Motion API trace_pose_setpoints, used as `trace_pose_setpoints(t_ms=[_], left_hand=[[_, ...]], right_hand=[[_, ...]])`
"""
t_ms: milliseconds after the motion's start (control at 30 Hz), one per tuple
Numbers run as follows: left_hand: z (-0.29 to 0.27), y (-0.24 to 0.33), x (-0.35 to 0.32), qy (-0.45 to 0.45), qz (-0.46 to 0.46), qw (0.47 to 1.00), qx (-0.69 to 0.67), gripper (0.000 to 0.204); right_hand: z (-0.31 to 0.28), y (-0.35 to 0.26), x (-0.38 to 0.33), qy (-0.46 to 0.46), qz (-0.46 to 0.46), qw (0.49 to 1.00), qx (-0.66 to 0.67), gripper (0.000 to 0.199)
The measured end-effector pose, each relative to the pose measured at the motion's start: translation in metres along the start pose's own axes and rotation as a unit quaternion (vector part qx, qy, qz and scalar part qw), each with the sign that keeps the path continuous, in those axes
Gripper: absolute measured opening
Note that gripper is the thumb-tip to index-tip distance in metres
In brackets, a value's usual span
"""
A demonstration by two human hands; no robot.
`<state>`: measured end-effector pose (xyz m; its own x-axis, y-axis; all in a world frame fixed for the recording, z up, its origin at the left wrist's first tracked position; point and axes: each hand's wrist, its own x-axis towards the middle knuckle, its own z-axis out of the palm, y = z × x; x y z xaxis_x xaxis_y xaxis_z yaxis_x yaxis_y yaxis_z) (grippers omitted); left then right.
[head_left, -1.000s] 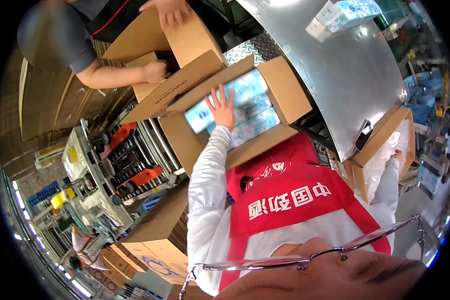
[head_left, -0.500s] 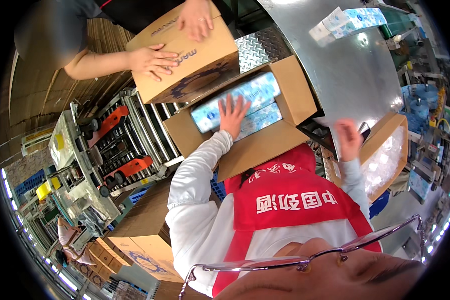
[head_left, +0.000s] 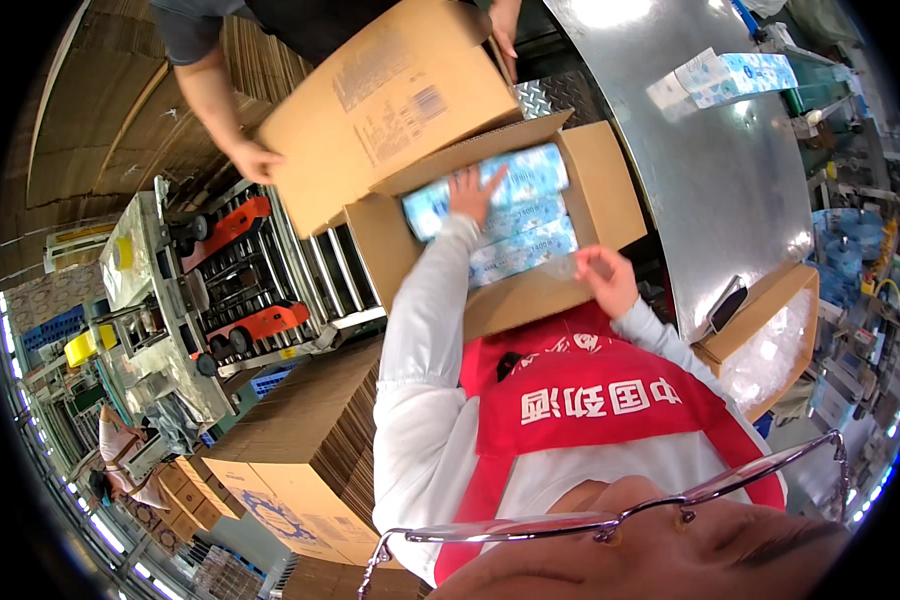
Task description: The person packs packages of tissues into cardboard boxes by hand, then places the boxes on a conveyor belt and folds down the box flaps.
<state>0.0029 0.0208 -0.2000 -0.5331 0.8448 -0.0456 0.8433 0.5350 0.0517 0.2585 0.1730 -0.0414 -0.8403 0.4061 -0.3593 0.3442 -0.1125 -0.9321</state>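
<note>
An open cardboard box [head_left: 620,190] stands in front of me with its flaps folded out. Inside it lie several blue-and-white packs [head_left: 530,175] with a floral print, side by side. My left hand [head_left: 470,195] reaches in and rests on the far pack, fingers spread. At the box's near right corner is my right hand [head_left: 606,278], its fingertips pinched on a small see-through plastic piece [head_left: 560,266], blurred and hard to make out.
A co-worker's hands [head_left: 255,160] hold another carton [head_left: 390,100] just beyond. On the right, a metal table [head_left: 690,170] bears a blue-and-white pack [head_left: 740,78]; below it, a carton [head_left: 812,300] holds clear plastic pieces. Rollers [head_left: 345,270] and stacked flat cardboard [head_left: 300,420] lie left.
My right hand has come from beside the carton of clear pieces to the open box, a see-through piece in its fingers. The co-worker has turned the other carton, showing a different printed side.
</note>
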Motion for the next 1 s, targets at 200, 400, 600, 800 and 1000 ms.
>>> trace_pose_setpoints(t_ms=[200,400,600,800,1000], left_hand=[[-0.065,0.041,-0.018,-0.183,-0.085,0.975,-0.094,0.112],[-0.001,0.016,0.018,-0.311,-0.074,0.945,-0.078,0.156],[0.044,0.007,0.030,-0.379,-0.051,0.919,-0.092,0.161],[0.055,-0.051,-0.036,-0.152,0.084,0.983,-0.059,0.130],[-0.055,0.040,-0.014,-0.136,-0.024,0.963,-0.230,0.102]], right_hand=[[-0.021,-0.048,0.057,0.038,0.136,0.967,0.213,0.036],[-0.017,-0.023,0.098,-0.109,-0.065,0.971,-0.201,0.038],[-0.012,0.006,0.094,-0.240,-0.046,0.948,-0.205,0.056],[-0.104,0.015,0.094,0.022,-0.025,0.999,-0.032,0.036],[-0.315,-0.086,0.206,0.292,-0.256,0.826,-0.408,0.043]])
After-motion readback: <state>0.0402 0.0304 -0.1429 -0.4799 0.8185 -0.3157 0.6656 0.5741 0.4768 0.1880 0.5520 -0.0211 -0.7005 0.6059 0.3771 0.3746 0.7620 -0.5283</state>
